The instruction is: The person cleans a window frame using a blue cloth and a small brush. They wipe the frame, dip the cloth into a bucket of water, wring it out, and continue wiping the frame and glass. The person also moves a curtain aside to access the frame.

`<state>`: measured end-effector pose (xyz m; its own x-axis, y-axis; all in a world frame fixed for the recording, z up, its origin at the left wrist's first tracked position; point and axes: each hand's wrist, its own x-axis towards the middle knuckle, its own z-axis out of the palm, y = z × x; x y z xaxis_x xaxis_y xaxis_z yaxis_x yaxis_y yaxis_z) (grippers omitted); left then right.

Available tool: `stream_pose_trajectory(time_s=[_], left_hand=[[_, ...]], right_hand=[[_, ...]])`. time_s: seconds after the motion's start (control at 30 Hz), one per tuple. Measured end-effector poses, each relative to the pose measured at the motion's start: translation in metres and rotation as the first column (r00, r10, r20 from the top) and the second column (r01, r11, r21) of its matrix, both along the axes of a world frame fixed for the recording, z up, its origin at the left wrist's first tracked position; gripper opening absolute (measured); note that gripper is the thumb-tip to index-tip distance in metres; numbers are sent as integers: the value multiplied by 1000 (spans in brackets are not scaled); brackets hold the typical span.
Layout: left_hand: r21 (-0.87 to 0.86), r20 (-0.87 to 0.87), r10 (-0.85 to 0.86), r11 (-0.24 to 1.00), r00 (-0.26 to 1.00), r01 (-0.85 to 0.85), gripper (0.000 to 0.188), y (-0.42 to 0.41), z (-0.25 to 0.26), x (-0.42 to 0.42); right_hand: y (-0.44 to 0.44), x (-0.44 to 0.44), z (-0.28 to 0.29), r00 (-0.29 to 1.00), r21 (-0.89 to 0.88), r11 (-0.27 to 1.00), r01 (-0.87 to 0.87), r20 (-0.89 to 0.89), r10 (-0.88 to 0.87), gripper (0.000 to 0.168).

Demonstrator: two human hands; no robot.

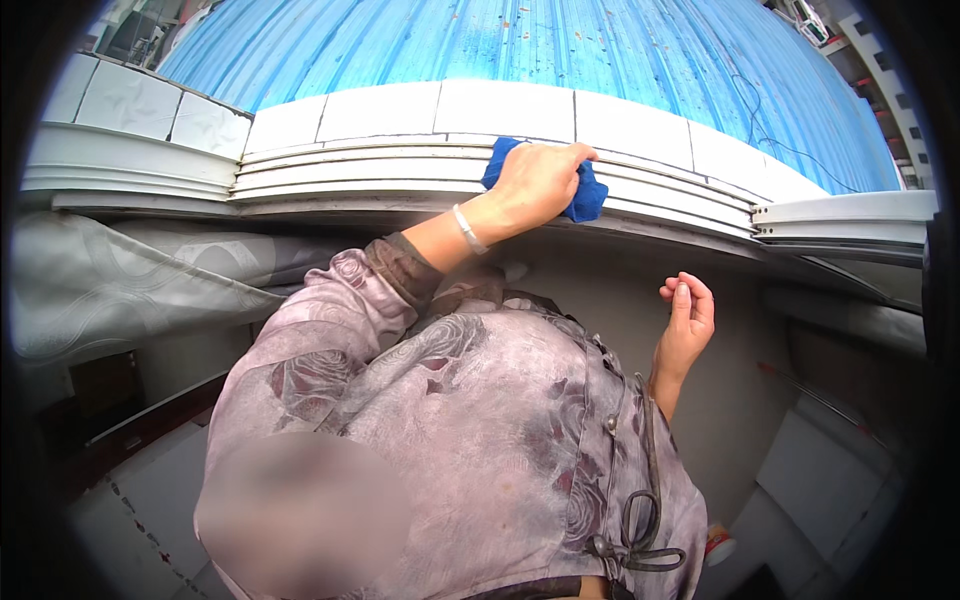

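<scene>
My left hand [536, 184] is pressed onto a folded blue cloth [589, 199], which shows on both sides of the fingers. The cloth lies on the white window frame's sliding track [375, 169], about midway along its length. A pale band [469, 229] circles the left wrist. Lower and to the right, my right hand [686, 319] hangs in the air on the room side of the sill, apart from the frame. Its fingers are loosely curled near the thumb, and nothing shows in them.
White tiles [502, 109] line the outer ledge, with a blue corrugated metal roof [480, 45] beyond. A sliding sash [844, 217] stands at the right end of the track. Grey curtain fabric [112, 285] hangs at left. A small tub [718, 544] sits low at right.
</scene>
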<state>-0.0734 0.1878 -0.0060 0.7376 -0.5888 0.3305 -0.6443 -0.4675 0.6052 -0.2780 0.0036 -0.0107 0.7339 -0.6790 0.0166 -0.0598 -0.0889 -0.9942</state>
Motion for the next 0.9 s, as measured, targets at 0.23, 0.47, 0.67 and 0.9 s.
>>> stream_pose_trajectory(time_s=[0.23,0.47,0.67,0.9], left_hand=[[-828,-487,-457,512,745,-227,32,-95,76,156],[-721,-539,-680,677,498,145,28,-109,137,51],[-408,-477,-831,497,285,766,29,-147,143,-21],[-419,101,-709,606,698,676,68,-303,104,33]], right_hand=[[-7,2,7,999,-18,999,40,26,-39,17],[-1,64,43,920,-7,988,-151,365,143,109],[-16,34,41,858,233,972,-31,505,-94,48],[-9,-106,-2,813,421,849,320,337,-474,49]])
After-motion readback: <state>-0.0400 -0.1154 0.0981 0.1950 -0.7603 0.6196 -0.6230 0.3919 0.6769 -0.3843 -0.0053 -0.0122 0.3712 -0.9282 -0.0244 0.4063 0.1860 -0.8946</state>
